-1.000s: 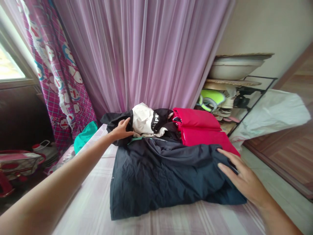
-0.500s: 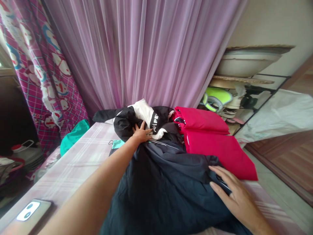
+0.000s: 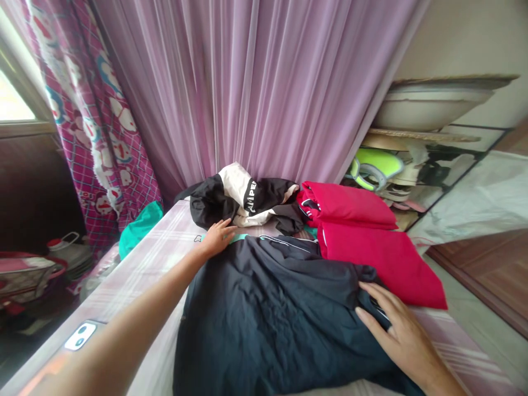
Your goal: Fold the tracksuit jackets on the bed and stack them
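Note:
A dark navy garment with white piping [image 3: 264, 313] lies spread in front of me, its surface lightly wrinkled. At its far left corner, my left hand [image 3: 218, 237] rests with fingers stretched out, beside a strip of turquoise cloth. My right hand [image 3: 391, 327] lies over the garment's right side, thumb and index finger apart, with dark fabric between them; its other fingers are partly hidden. Just beyond my left fingertips is a crumpled black and white jacket [image 3: 237, 187] with white lettering. Folded red clothing [image 3: 367, 253] sits to the right, against the navy garment.
The checked pink bedspread [image 3: 160, 258] carries a phone [image 3: 80, 335] near my left forearm. Teal cloth [image 3: 140, 228] hangs at the left edge. Lilac curtains [image 3: 256, 82] close off the back. On the right stands a rack with a basin [image 3: 433, 107] and a lime visor [image 3: 379, 163].
My left hand has come off the black and white jacket and moved left onto the navy garment's corner. The jacket now lies apart from that garment, which looks flatter. My right hand stays put.

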A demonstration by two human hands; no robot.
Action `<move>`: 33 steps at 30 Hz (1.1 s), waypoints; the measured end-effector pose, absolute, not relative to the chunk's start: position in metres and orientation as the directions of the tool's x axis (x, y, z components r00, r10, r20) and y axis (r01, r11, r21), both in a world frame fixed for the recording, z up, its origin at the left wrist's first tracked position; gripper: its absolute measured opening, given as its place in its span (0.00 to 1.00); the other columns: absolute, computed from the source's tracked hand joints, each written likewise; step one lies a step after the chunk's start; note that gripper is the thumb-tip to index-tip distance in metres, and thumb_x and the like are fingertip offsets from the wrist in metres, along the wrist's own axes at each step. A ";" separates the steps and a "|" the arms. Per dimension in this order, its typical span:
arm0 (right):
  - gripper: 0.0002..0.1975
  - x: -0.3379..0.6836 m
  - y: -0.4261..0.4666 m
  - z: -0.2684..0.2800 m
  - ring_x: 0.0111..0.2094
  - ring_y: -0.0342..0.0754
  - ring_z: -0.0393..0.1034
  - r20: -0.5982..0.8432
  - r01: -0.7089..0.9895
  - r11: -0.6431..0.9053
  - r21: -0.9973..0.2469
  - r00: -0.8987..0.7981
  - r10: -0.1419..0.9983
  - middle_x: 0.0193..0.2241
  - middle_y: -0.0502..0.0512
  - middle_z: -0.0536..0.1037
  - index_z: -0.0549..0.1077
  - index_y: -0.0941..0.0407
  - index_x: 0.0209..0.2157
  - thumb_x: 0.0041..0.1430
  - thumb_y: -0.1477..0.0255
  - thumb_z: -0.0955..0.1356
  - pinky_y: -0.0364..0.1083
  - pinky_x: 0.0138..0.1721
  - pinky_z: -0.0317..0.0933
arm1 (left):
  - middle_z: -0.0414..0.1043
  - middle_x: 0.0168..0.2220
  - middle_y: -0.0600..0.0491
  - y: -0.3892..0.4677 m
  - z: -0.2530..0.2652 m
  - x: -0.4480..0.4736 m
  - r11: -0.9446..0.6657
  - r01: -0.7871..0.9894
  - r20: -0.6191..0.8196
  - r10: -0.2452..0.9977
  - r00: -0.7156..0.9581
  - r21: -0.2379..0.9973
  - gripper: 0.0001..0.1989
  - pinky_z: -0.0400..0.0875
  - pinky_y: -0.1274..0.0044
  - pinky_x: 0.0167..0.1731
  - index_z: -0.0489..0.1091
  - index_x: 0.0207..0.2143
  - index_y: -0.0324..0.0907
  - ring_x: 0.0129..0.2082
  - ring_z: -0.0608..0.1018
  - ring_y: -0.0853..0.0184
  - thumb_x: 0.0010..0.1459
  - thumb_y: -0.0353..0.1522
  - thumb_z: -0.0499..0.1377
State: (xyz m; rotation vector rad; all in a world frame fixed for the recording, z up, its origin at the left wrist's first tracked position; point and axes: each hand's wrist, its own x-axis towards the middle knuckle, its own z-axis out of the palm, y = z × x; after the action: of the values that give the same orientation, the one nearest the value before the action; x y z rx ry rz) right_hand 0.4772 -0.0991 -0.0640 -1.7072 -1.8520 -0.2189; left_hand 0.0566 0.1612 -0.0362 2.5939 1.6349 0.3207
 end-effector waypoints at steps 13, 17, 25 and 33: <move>0.23 0.469 -0.094 -0.028 0.38 0.56 0.78 0.352 0.897 -0.058 -0.439 0.231 0.907 0.39 0.57 0.83 0.78 0.51 0.36 0.55 0.51 0.60 0.52 0.37 0.71 | 0.64 0.64 0.43 0.022 -0.068 0.009 -0.266 0.930 0.149 0.961 0.234 0.253 0.24 0.58 0.65 0.65 0.67 0.59 0.41 0.65 0.64 0.56 0.64 0.39 0.50; 0.23 0.462 -0.117 -0.004 0.32 0.56 0.77 0.221 0.880 -0.083 -0.468 0.208 0.953 0.30 0.56 0.82 0.76 0.50 0.29 0.55 0.49 0.59 0.50 0.34 0.68 | 0.64 0.62 0.37 0.014 -0.049 0.012 -0.056 0.982 0.106 0.994 0.037 0.180 0.31 0.60 0.66 0.61 0.61 0.62 0.37 0.64 0.65 0.53 0.62 0.44 0.52; 0.23 0.457 -0.158 0.032 0.27 0.51 0.69 -0.076 0.907 -0.034 -0.419 0.003 0.997 0.20 0.51 0.74 0.67 0.53 0.18 0.56 0.51 0.60 0.46 0.29 0.59 | 0.75 0.53 0.41 0.025 -0.012 0.019 0.045 0.984 0.008 0.999 -0.047 0.172 0.23 0.70 0.67 0.47 0.66 0.58 0.43 0.53 0.76 0.52 0.60 0.34 0.52; 0.22 0.466 -0.144 0.036 0.46 0.55 0.74 0.204 0.873 -0.080 -0.480 0.200 0.958 0.44 0.59 0.80 0.77 0.55 0.43 0.57 0.55 0.63 0.49 0.46 0.65 | 0.76 0.53 0.42 0.023 -0.009 -0.012 0.083 0.974 -0.009 0.997 -0.083 0.212 0.28 0.72 0.70 0.46 0.60 0.63 0.43 0.53 0.78 0.56 0.58 0.31 0.52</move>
State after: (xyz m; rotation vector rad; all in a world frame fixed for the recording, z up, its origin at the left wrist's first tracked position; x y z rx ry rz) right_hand 0.4663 -0.1440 0.0356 -1.9792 -1.7005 0.2230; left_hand -0.0124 0.0232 -0.0087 2.0183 2.1957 0.2259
